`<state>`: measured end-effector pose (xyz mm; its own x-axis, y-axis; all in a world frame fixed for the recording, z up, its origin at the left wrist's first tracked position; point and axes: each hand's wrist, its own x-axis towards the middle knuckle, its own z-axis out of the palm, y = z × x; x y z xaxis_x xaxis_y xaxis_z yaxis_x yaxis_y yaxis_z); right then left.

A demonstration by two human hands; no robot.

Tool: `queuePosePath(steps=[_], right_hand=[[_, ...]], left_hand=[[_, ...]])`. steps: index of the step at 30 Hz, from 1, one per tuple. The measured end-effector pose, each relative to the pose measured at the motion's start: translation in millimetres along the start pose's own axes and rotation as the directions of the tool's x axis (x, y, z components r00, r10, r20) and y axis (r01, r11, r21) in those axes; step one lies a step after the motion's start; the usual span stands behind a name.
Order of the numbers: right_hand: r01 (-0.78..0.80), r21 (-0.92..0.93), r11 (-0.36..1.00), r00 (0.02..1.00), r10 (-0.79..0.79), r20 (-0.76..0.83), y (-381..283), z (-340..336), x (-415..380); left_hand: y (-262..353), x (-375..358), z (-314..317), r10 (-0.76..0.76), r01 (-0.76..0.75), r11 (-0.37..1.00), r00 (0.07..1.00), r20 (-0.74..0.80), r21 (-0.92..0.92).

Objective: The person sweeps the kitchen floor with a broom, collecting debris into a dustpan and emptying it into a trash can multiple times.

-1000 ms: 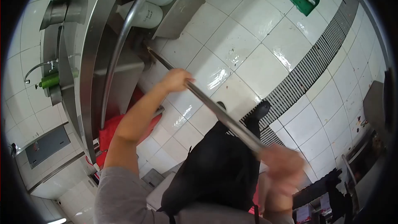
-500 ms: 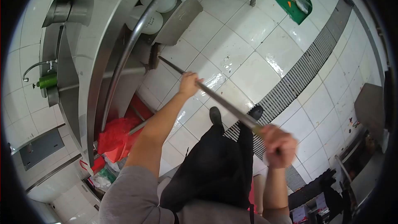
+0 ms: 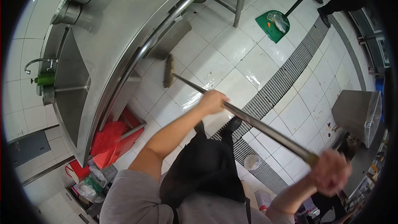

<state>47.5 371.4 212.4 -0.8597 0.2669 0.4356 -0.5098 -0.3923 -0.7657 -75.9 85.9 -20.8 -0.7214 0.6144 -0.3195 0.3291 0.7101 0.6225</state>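
We see the left hand (image 3: 213,101) on the broom (image 3: 269,130), fingers wrapped around the handle partway down. Right hand (image 3: 331,172) is clamped on the top end of the same handle; it's motion-blurred, so we can't separate the single fingers, but the fist reads as tight. Handle slants across the middle of the view, from the right hand at lower right to the broom head (image 3: 169,71) at upper left. We put the broom head down at the pale floor tiles (image 3: 242,85), near the steel counter (image 3: 116,25), dark bristles facing the counter side; exact contact with the floor is hard to tell.

Around it: we note the person's shoes (image 3: 234,123) below the handle, one at the striped drain grate (image 3: 286,85), which runs diagonally across the floor. Past the grate, a steel bin (image 3: 352,108) with a clear liner. Top right, a green dustpan (image 3: 269,34) lies on the tiles, clear plastic (image 3: 278,21) and an orange scrap (image 3: 268,25) in it, well apart from the broom head. Beyond it we catch another person's legs (image 3: 331,7) at the edge. On the left we log a sink (image 3: 71,83), a tap (image 3: 40,60), a green bottle (image 3: 44,79) and, lower, a red bag (image 3: 107,137) beside the counter.
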Motion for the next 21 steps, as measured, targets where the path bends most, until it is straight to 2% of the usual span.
queuePosePath(steps=[2,3,4,6,8,10,12,16,19,21], right_hand=[[-0.043,-0.187,0.981,0.995,0.025,-0.096,64,6,5],[-0.074,-0.117,0.990,0.993,0.063,-0.095,74,20,9],[-0.098,-0.043,0.994,0.992,0.094,-0.086,83,25,14],[-0.066,0.009,0.998,0.994,0.066,-0.090,76,11,19],[-0.062,-0.029,0.998,0.991,0.058,-0.125,73,0,21],[-0.050,-0.070,0.996,0.995,0.044,-0.086,81,-14,19],[-0.068,-0.128,0.989,0.986,0.047,-0.158,84,-20,6],[-0.083,-0.077,0.993,0.939,0.052,-0.340,56,-32,-20],[-0.076,-0.192,0.979,0.957,0.018,-0.291,11,-19,-15],[-0.031,-0.303,0.952,0.990,-0.012,-0.137,-29,-18,-12]], left_hand=[[-45,12,1,-0.122,0.122,0.992,0.992,-0.014,0.011],[-48,19,-8,-0.278,0.270,0.959,0.956,0.089,0.089],[-46,31,-13,-0.276,0.268,0.958,0.958,0.078,0.099],[-41,44,-6,-0.138,0.129,0.968,0.990,0.026,0.215],[-41,69,-4,-0.004,0.014,0.997,0.991,-0.133,0.077],[-40,94,-13,-0.019,0.025,0.997,0.996,-0.089,0.074],[-38,112,-16,-0.085,0.070,0.983,0.993,0.086,0.170],[-29,112,26,0.078,-0.092,0.974,0.994,0.075,0.206],[9,101,34,0.164,-0.170,0.979,0.985,0.058,0.115],[47,91,26,0.208,-0.216,0.971,0.974,0.088,0.097]])
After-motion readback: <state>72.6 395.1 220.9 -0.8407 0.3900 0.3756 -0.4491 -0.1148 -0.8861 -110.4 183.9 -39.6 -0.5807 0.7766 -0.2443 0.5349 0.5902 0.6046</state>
